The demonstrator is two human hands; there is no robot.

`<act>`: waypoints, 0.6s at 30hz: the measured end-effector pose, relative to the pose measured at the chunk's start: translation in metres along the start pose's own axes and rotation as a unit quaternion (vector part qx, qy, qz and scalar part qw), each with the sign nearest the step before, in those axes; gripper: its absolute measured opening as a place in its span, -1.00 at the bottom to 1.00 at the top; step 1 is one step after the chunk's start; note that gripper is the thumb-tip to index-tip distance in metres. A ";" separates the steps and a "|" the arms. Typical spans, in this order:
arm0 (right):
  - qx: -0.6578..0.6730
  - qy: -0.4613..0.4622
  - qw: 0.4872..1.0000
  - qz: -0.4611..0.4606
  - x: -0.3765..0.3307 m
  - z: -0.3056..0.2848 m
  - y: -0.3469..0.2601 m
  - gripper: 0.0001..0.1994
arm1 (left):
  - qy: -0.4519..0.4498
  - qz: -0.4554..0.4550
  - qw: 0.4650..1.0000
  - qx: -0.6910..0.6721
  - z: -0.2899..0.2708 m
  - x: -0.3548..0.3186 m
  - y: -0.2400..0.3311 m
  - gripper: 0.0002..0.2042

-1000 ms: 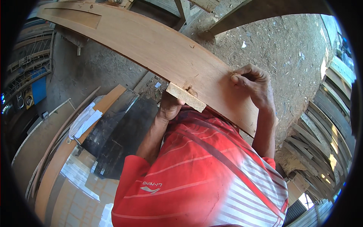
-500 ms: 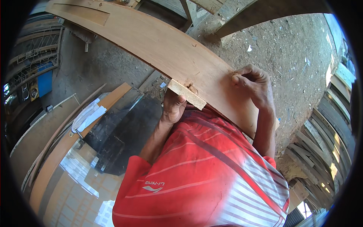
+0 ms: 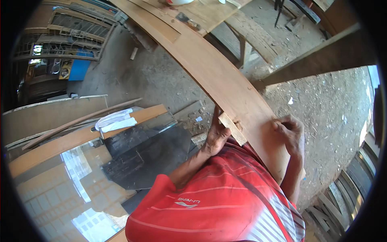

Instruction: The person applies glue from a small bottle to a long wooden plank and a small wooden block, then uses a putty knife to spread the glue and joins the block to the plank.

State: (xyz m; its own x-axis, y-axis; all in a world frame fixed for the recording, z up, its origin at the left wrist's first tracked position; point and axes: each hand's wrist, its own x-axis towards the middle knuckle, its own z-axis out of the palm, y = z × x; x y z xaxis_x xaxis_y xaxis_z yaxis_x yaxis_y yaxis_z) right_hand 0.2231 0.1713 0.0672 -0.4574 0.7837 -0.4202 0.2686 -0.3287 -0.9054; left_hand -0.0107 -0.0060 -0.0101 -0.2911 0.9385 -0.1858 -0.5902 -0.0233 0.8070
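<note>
A long reddish-brown wooden board [image 3: 238,86] runs from the upper left down to my torso, with a rectangular recess near its far end. My left hand [image 3: 217,139] grips a short pale wood block [image 3: 232,128] at the board's left edge, with the thumb on the block. A small brown clump [image 3: 238,124] lies against the block, on its board side. At the board's right edge, my right hand [image 3: 292,131] is closed, its thumb and forefinger pinched together low over the surface. Whatever the pinch holds is too small to make out.
A wooden table [image 3: 209,20] stands beyond the board, with a brush-like tool [image 3: 187,21] on it. On the left, a white cloth [image 3: 116,120] rests on an orange-brown plank beside a glossy pane [image 3: 72,181]. Stacked planks [image 3: 334,201] lie at lower right.
The view has swung, so board, hands and floor appear farther right and lower, and more of the far table shows. Left hand still grips the block; right hand stays pinched at the board.
</note>
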 end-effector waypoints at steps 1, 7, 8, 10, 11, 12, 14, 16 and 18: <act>-0.043 0.007 0.999 0.004 0.000 0.001 -0.005 -0.89 | -0.009 0.010 1.000 0.007 -0.001 0.001 -0.002 0.13; -0.062 -0.063 0.996 0.021 0.005 0.025 -0.020 -0.90 | 0.055 0.050 0.997 -0.028 0.014 -0.008 -0.012 0.00; -0.053 -0.085 0.995 0.012 0.008 0.033 -0.020 -0.90 | 0.067 0.051 0.996 -0.024 0.015 -0.010 -0.015 -0.05; -0.081 -0.120 0.989 0.002 0.015 0.046 -0.023 -0.91 | 0.103 0.024 0.994 -0.011 0.018 -0.016 -0.016 -0.23; -0.114 -0.131 0.985 -0.001 0.018 0.054 -0.027 -0.91 | 0.101 0.016 0.995 -0.004 0.014 -0.020 -0.019 -0.28; -0.146 -0.143 0.979 -0.004 0.019 0.060 -0.030 -0.91 | 0.099 0.008 0.995 0.001 0.007 -0.023 -0.026 -0.33; -0.198 -0.159 0.967 -0.018 0.019 0.071 -0.038 -0.93 | 0.090 0.019 0.996 0.016 0.004 -0.021 -0.028 -0.49; -0.214 -0.176 0.960 -0.032 0.019 0.078 -0.042 -0.92 | 0.081 0.031 0.996 0.002 0.005 -0.022 -0.030 -0.55; -0.232 -0.177 0.953 -0.081 0.020 0.083 -0.041 -0.89 | 0.078 0.037 0.996 -0.013 0.008 -0.022 -0.030 -0.59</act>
State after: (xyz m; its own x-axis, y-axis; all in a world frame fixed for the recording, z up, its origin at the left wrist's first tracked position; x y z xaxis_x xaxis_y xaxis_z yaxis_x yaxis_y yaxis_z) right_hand 0.1326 0.1571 0.0911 -0.7595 0.5505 -0.3464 0.4795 0.1141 -0.8701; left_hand 0.0190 -0.0229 -0.0257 -0.4468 0.8689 -0.2132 -0.5815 -0.1010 0.8072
